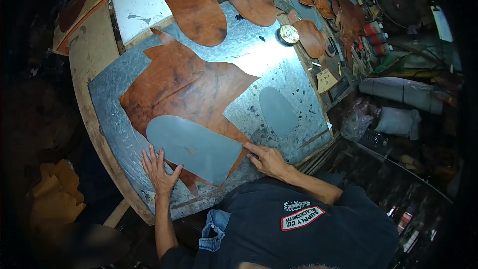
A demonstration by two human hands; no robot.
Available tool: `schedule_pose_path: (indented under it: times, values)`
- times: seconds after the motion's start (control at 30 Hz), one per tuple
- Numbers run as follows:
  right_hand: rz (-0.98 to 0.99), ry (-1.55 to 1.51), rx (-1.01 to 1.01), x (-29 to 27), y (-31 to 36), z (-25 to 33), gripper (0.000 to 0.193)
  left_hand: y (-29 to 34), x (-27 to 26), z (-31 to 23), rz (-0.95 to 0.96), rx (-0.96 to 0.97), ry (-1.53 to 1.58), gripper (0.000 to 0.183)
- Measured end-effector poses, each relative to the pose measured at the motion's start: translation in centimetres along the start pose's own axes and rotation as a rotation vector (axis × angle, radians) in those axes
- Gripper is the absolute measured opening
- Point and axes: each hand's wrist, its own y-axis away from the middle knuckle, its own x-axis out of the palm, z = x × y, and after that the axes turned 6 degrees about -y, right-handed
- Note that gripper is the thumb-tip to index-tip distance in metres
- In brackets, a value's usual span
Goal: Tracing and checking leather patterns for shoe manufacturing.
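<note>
A large irregular piece of brown leather lies on the grey metal-topped table. On its near part rests a flat grey template, rounded at the left end and straight at the right. My left hand lies with fingers spread at the template's lower left edge. At the template's right corner is my right hand, its index finger stretched to the leather's edge and the other fingers curled. Whatever it grips is too small or hidden to name. Strips of leather stick out beneath the template's near side.
Two rounded brown leather pieces lie at the far edge. A smaller grey oval template and a round tin sit to the right. Tools, bottles and leather scraps crowd the far right; a wooden rim borders the left.
</note>
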Motion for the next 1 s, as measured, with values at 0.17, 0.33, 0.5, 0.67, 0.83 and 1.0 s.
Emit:
schedule_pose_path:
  times: [0.17,0.33,0.5,0.67,0.83,1.0]
  values:
    - [-0.113,-0.070,0.122,-1.5,0.6,0.9,0.045,-2.0,0.1,-1.1,-0.055,0.107,0.063,0.080]
    - [-0.120,-0.113,0.045,0.9,-0.8,0.3,0.044,0.1,0.3,0.2,-0.073,0.087,-0.023,0.078]
    - [-0.138,-0.511,0.101,1.6,-1.8,-0.8,0.026,-0.2,0.7,-0.7,-0.075,0.075,-0.020,0.075]
    - [-0.018,-0.825,0.174,1.3,-1.3,4.4,0.014,0.2,1.5,0.3,-0.088,0.070,-0.039,0.075]
    - [-0.257,-0.982,0.183,-1.3,-0.9,2.3,0.017,-0.1,1.7,-1.0,-0.106,-0.059,-0.015,0.074]
    - [-0.530,-1.008,0.260,-8.0,0.6,-6.5,0.017,-2.0,1.7,-4.2,-0.169,-0.213,0.390,0.071]
